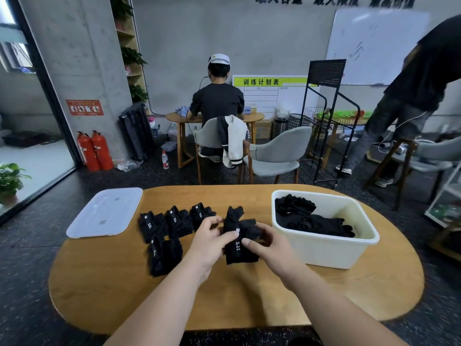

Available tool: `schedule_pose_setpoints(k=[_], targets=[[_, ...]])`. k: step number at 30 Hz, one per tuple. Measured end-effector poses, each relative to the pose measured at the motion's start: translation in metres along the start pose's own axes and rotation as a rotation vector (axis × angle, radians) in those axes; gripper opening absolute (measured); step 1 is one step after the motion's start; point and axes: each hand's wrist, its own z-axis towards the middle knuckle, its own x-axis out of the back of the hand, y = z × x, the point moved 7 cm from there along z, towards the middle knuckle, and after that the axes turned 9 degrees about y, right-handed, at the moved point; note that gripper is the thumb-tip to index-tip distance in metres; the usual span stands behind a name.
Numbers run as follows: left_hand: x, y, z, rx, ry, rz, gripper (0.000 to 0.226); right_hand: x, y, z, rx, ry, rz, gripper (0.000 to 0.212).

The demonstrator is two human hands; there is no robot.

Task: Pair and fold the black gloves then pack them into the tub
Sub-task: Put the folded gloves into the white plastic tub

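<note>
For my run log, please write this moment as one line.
stage: folding | left hand: grips glove pair | right hand: grips it | table: four folded pairs | tub: gloves inside | lid: off

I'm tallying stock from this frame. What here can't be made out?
Head view only:
Count of the packed gloves in the tub: a black-on-black heap, and the near wall hides the bottom.
Whether the held gloves are one or two: the left hand and right hand cover the fold.
Wall lettering: cut by the top edge, blurred.
</note>
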Motion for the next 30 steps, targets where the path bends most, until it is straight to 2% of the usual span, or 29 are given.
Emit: schedule_pose_setpoints(k=[5, 8, 13, 16, 19, 21, 26, 30], targets=[[-0.037, 0.023, 0.001, -0.026, -0.076, -0.08, 0.048, 0.033, -0.034, 0.005, 0.112, 0.076, -0.062, 0.036], [-0.064, 0.033, 0.003, -0.039, -0.114, -0.103, 0.048, 0.061, -0.05, 0.015, 0.146, 0.131, -0.145, 0.035], [-0.107, 0.037, 0.011, -0.095, -0.164, 0.015, 0.043, 0.115, -0.07, 0.031, 0.109, 0.067, -0.215, 0.035], [-0.129, 0.035, 0.017, -0.22, -0.186, 0.248, 0.041, 0.159, -0.075, 0.046, 0.114, 0.124, -0.408, 0.042], [-0.148, 0.034, 0.016, -0.413, -0.205, 0.526, 0.034, 0.2, -0.075, 0.06, 0.122, 0.173, -0.617, 0.046], [-0.162, 0.032, 0.013, -0.555, -0.247, 0.736, 0.037, 0.223, -0.069, 0.068, 0.092, 0.187, -0.748, 0.052], [-0.196, 0.022, 0.012, -0.793, -0.428, 1.169, 0.054, 0.243, -0.051, 0.075, 0.086, 0.068, -1.058, 0.056], [-0.212, 0.012, 0.015, -0.763, -0.606, 1.364, 0.053, 0.234, -0.05, 0.071, 0.138, -0.105, -1.28, 0.052]])
